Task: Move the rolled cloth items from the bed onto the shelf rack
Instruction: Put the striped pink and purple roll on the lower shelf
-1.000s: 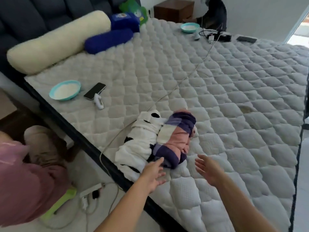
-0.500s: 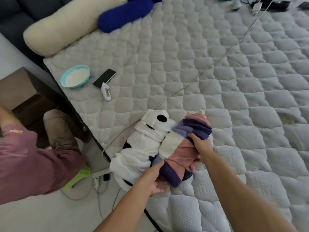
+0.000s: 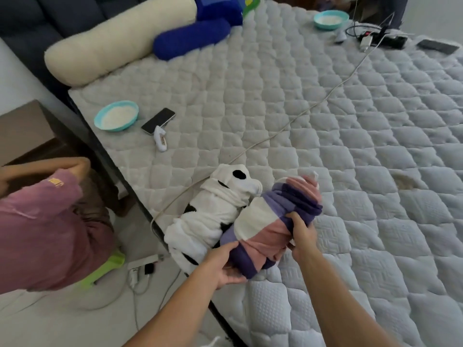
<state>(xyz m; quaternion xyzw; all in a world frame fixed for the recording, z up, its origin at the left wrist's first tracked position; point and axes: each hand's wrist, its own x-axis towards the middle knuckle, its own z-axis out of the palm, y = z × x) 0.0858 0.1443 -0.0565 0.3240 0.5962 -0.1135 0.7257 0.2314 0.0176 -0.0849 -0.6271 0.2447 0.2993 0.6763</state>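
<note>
Both hands, spread open a second earlier, had closed on the striped roll [image 3: 273, 221] near the bed's [image 3: 325, 121] left edge: left hand [image 3: 225, 265] cupping its near end, right hand [image 3: 302, 234] pinching its side, apparently ready to lift.

A quilted grey mattress [image 3: 325, 136] fills the view. On it lie two rolled cloths side by side near the edge, one white with black spots [image 3: 213, 211], one striped purple, pink and white [image 3: 270, 221]; a cream bolster [image 3: 117, 38]; a blue bolster [image 3: 190, 38]; two teal bowls [image 3: 116, 115] [image 3: 330, 19]; a phone [image 3: 158, 120]; a white cable [image 3: 300, 113].
</note>
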